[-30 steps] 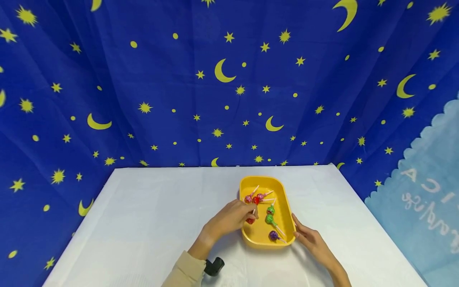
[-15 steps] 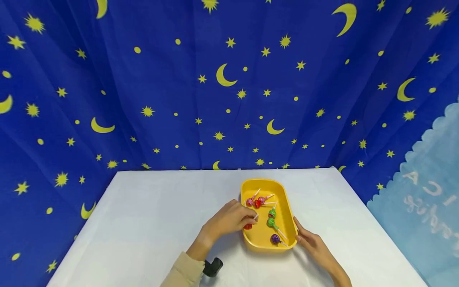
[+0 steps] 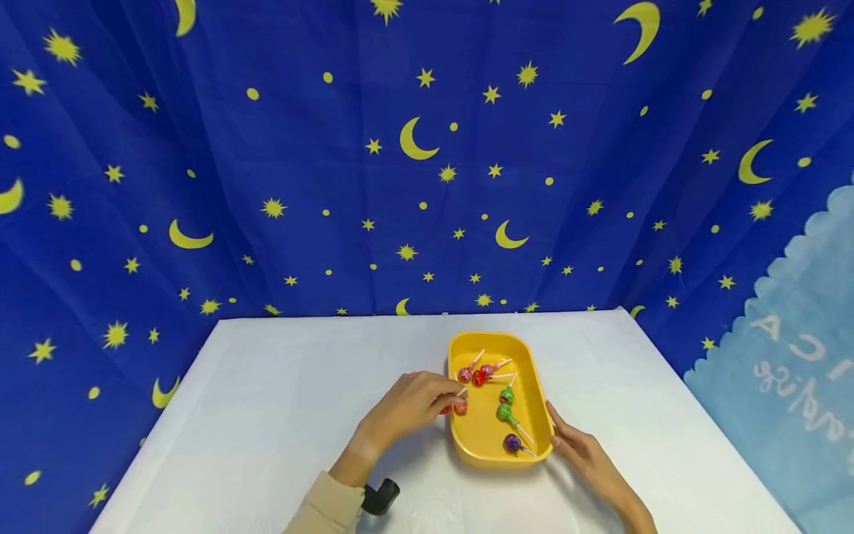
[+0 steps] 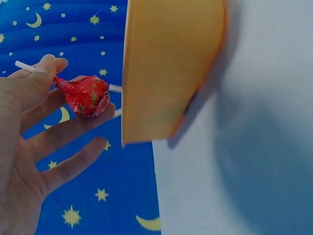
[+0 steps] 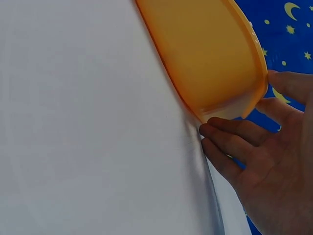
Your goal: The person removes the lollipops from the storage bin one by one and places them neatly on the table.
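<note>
My left hand (image 3: 410, 404) is over the left rim of a yellow plastic tray (image 3: 487, 456). Its thumb and forefinger pinch the white stick of a red-wrapped lollipop (image 4: 89, 96), the other fingers spread beneath. In the head view that lollipop's red head (image 3: 445, 409) shows partly under the fingers. Another reddish lollipop (image 3: 460, 408) is just inside the tray, its stick partly hidden. My right hand (image 3: 587, 456) touches the tray's right wall near the front corner, fingers fairly straight. In the right wrist view its fingertips (image 5: 208, 128) rest against the tray's outer side.
Inside the tray lie pink lollipops (image 3: 465, 375), a red one (image 3: 479, 378), green ones (image 3: 505, 411) and a purple one (image 3: 512, 443). A white cloth covers the table (image 3: 300, 400). Blue star-and-moon curtain (image 3: 347, 185) surrounds its back and sides.
My left hand has drawn back leftward from inside the tray to its left rim, carrying the red lollipop. The right hand stays at the tray's right side.
</note>
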Available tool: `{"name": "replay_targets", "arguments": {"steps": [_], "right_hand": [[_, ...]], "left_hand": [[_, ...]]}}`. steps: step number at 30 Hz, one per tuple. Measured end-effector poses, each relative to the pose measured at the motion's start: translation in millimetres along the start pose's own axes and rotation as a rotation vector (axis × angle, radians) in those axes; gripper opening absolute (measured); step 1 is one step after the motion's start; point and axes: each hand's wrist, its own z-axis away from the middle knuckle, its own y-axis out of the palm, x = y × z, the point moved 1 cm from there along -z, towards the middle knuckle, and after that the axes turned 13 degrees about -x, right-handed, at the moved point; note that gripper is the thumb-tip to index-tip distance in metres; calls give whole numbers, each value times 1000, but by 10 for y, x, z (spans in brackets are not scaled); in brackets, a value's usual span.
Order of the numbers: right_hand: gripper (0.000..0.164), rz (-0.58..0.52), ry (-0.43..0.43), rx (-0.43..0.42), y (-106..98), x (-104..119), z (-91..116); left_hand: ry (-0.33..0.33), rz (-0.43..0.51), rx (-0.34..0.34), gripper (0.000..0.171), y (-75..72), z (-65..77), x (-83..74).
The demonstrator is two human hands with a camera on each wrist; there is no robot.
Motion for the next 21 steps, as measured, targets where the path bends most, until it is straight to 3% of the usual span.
{"name": "replay_targets", "arguments": {"steps": [9, 16, 21], "right_hand": [[47, 3, 39, -8, -47, -27, 13], [47, 10, 49, -14, -41, -23, 2], [48, 8, 76, -1, -19, -1, -4]], "left_hand": [[-57, 110, 5, 19, -80, 61, 203], [-42, 56, -44, 17, -86, 185, 390], [-111, 28, -69, 11, -139, 332, 578]]}}
